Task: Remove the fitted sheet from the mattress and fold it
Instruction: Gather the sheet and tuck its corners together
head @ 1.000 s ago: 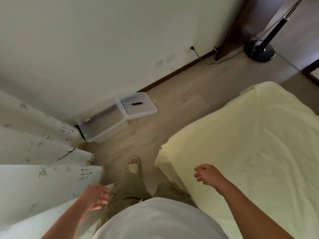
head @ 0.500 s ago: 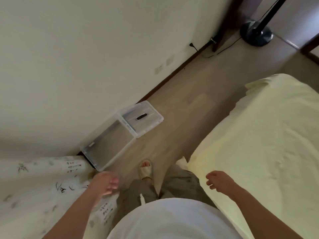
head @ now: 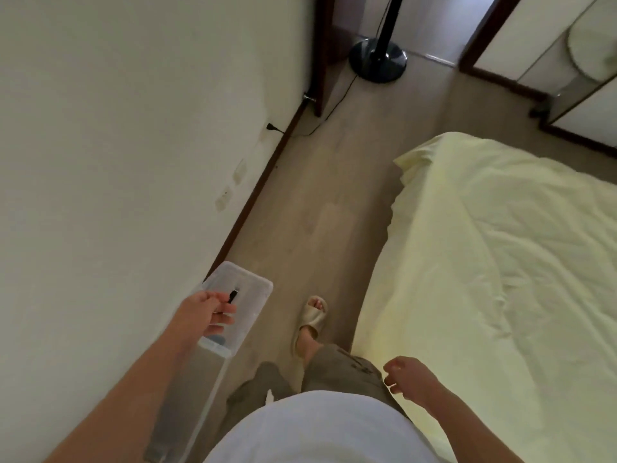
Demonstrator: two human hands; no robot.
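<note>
Left hand (head: 203, 315) out over the clear plastic storage box lid (head: 248, 305) on the floor, fingers loosely curled, holding nothing. Beige slide sandal (head: 309, 324) between the hands. Right hand (head: 412, 379) loosely curled, empty, just beside the pale yellow fitted sheet (head: 500, 262) on the mattress.

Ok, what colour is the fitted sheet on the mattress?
Pale yellow, plain with no pattern; the fitted sheet shows clearly in the head view.

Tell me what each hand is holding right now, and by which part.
Nothing. The left hand hangs loosely curled above the clear bin; the right hand is loosely curled beside the sheet, not touching it.
</note>
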